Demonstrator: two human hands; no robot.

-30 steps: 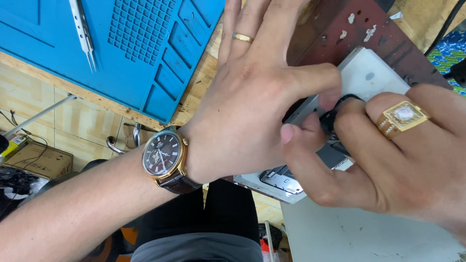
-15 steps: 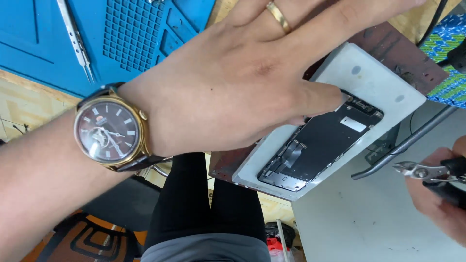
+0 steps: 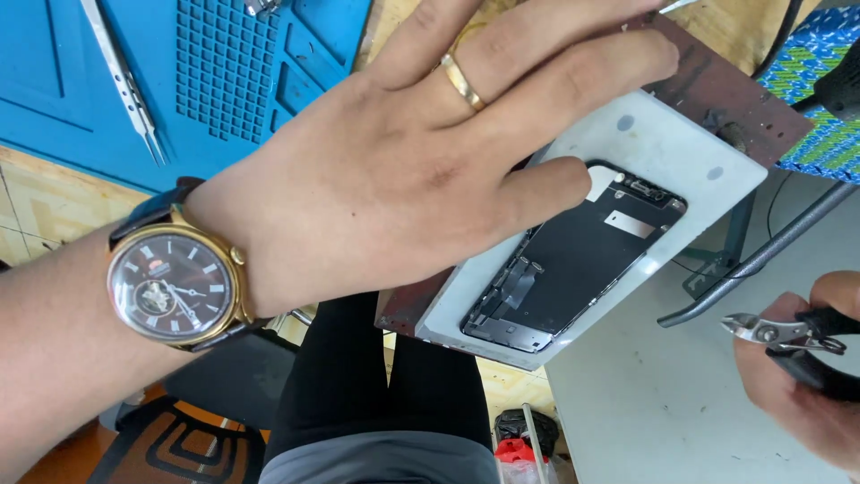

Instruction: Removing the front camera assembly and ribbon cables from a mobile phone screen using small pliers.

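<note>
Black phone screen (image 3: 582, 260) is seen lying face down on a white plate (image 3: 663, 148) at the desk edge. It is pressed by the left hand (image 3: 403, 179), fingers spread flat, thumb on its top end. Cutters (image 3: 770, 330) are gripped in the right hand (image 3: 806, 376), well apart.

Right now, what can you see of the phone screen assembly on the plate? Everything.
The phone screen assembly lies back side up, flat and diagonal, on a pale grey plate. Its back is dark and metallic-looking, with a small white label, ribbon flex cables near the lower end and small components along the top edge. The left hand presses over its upper-left part, thumb tip at the top corner. The right hand holds cutters off to the side, clear of it.
</note>
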